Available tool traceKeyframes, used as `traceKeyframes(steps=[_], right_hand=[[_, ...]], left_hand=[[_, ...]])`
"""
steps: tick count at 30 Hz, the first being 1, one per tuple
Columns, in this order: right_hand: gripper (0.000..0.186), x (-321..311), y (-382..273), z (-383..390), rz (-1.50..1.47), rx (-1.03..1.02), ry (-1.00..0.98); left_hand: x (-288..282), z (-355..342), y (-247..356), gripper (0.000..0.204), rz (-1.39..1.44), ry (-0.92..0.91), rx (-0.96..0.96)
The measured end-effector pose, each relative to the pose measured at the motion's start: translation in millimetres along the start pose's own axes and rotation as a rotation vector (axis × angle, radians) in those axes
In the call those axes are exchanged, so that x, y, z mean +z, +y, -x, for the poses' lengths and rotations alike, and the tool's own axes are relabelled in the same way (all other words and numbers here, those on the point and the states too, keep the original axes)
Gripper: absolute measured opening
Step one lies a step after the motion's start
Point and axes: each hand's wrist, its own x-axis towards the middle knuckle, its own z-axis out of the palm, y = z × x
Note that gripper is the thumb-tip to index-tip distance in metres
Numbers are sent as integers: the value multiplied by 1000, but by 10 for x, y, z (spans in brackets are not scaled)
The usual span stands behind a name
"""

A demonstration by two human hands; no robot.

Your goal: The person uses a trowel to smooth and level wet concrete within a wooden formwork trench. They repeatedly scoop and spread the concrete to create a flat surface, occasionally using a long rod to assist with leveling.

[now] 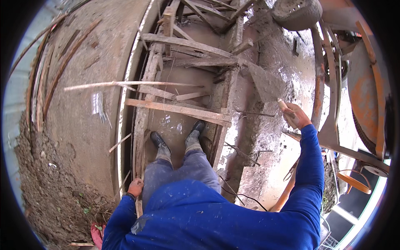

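Note:
My right hand (295, 116) is closed round the pale handle of a trowel (263, 82). Its broad grey, mud-coated blade points up and left, near the end of a wooden crosspiece (204, 62). On the left, my left hand (136, 187) is low with curled fingers, against the near end of a long upright formwork board (143, 108). Whether it grips the board cannot be told. Between the two rows of boards my boots (160, 142) stand in a trench of wet grey mud (173, 121).
A reddish wooden brace (179, 110) and a thin stick (125, 83) span the trench. Wet cement-like surface (287, 62) lies right, with bent rods (241, 154). A muddy round basin (296, 13) and rusty machinery (366, 96) stand far right. Loose soil (54, 183) and planks (68, 62) lie left.

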Motion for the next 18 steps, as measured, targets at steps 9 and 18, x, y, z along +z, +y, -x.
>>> traceKeyframes(steps=[9, 18], right_hand=[[33, 151, 2253, -628, 153, -16, 68], [31, 1279, 2807, -1669, -160, 194, 92]], left_hand=[[93, -146, 1226, 27, -247, -32, -52], [58, -280, 2499, 35, -282, -192, -150]])
